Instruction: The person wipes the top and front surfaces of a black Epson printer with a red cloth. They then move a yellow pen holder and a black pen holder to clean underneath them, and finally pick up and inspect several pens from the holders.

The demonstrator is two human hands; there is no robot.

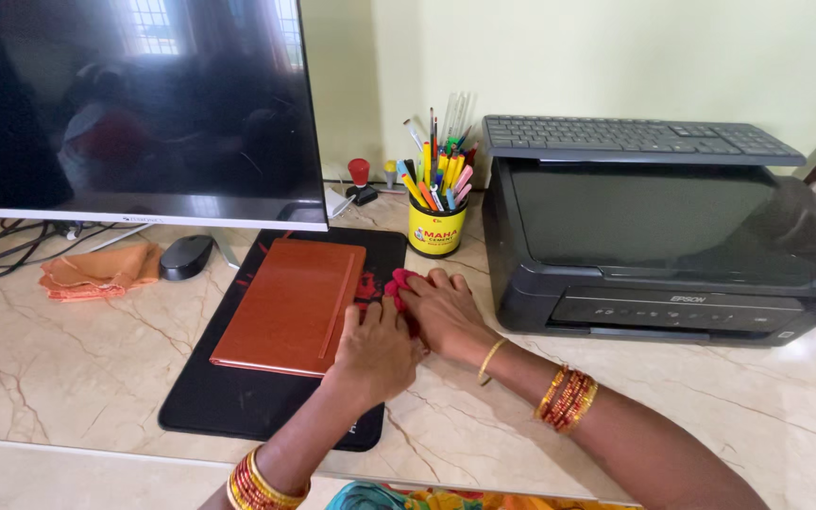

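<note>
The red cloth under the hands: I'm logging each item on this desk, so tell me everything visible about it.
The red cloth is a small, soft, bright crimson fabric piece, bunched up and mostly hidden. It lies at the right edge of the black desk mat, beside the brown notebook. The right hand presses on it from the right, and the left hand covers its near side. Only a crumpled corner shows; its full shape cannot be told.

Glossy marble desk (68, 359) – matt leather-look notebook (290, 302) – soft red cloth (397, 283)
</note>
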